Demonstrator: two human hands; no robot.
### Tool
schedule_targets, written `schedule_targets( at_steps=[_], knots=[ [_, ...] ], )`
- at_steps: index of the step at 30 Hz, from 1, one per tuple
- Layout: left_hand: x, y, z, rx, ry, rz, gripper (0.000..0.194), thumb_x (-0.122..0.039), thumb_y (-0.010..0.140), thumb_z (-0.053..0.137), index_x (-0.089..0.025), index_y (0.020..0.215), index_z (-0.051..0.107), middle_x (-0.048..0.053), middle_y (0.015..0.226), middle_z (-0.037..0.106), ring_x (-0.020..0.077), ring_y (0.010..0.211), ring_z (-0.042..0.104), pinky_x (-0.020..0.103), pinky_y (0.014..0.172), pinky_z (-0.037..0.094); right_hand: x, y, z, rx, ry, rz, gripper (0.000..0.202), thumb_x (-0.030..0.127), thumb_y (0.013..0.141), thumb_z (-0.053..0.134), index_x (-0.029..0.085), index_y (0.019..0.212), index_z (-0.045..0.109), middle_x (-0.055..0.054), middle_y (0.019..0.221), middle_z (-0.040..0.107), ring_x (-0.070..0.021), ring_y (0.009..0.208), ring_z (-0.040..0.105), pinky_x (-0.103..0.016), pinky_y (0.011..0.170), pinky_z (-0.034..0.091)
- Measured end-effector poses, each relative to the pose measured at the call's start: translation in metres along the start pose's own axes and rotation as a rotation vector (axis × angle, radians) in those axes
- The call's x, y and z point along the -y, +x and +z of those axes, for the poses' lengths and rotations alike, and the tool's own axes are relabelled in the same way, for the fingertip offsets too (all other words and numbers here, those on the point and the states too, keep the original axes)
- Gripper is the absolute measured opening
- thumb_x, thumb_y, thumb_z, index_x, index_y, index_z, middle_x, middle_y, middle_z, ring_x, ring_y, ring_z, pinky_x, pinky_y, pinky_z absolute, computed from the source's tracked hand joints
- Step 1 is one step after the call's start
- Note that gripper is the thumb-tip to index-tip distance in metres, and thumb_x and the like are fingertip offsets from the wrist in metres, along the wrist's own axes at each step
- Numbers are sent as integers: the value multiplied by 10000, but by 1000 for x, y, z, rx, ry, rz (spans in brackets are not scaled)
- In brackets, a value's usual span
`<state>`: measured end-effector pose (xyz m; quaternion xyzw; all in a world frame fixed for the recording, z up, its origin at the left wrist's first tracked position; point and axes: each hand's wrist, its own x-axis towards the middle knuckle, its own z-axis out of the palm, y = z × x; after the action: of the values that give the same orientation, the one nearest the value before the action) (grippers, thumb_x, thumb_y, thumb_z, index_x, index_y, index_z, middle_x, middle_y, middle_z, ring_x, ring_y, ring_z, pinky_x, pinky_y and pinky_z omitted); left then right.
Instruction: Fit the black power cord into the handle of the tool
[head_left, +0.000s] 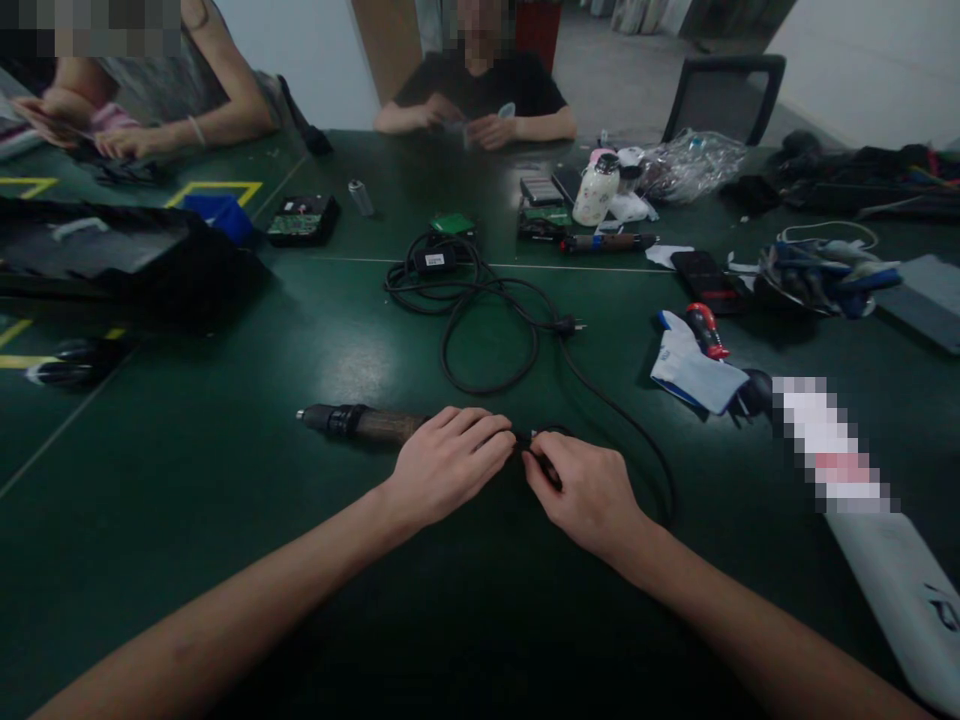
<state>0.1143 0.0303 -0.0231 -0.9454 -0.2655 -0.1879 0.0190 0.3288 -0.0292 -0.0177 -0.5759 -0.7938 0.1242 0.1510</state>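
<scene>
Lying over the rear part of the electric screwdriver (386, 427), the left hand (450, 462) has its fingers closed down on it; how firm the grip is below the palm, I cannot tell. Just beside, the right hand (585, 485) pinches, with thumb and fingers, what looks like the end of the black cord (491, 391), at the tail side of this tool. The 2 hands are near each other but apart, with a small dark piece visible between their fingertips.

The electric screwdriver is on the bench (225, 480), and its long axis goes almost from left to right, with the metal tip (300, 414) at the left and slightly farther away. So the left hand is the nearer 1 to this tip, while the right hand stands about in line with the axis, at the opposite end. Whether cord and tail already join, the fingers hide.

Beyond the hands, the cord makes loops, where also the plug (568, 326) and a labelled box (436, 260) lie. Farther to the right is a red-and-black handle (706, 330).
</scene>
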Motion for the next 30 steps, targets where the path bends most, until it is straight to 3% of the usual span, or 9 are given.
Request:
schedule_targets(
  at_steps=[14,20,25,30],
  knots=[
    [1,0,1,4,5,23,246,-302,998,545,-214,1211,630,47,1305,654,230,1170,611,387,924,488,1,0,-1,-2,6,-2,137,272,1016,518,198,916,576,-9,878,665,-124,663,551,-282,621,324],
    [2,-1,2,-4,18,13,162,-263,1001,544,-211,1112,650,36,1251,672,212,1147,615,376,914,485,1,0,-1,-22,-2,-10,134,276,1008,528,193,920,587,-21,872,673,-128,657,556,-284,616,326],
    [-1,0,1,33,13,7,257,-310,998,540,-215,1226,613,40,1301,649,236,1168,605,396,920,479,0,0,1,-11,-6,-7,148,277,1011,517,196,904,580,-20,874,672,-129,661,557,-278,618,320],
    [-1,1,1,33,22,7,221,-274,1009,517,-207,1191,623,35,1290,656,226,1162,608,390,927,474,0,0,1,-18,-6,-2,144,279,1008,529,196,903,579,-12,867,666,-124,650,545,-279,615,316]
  ],
)
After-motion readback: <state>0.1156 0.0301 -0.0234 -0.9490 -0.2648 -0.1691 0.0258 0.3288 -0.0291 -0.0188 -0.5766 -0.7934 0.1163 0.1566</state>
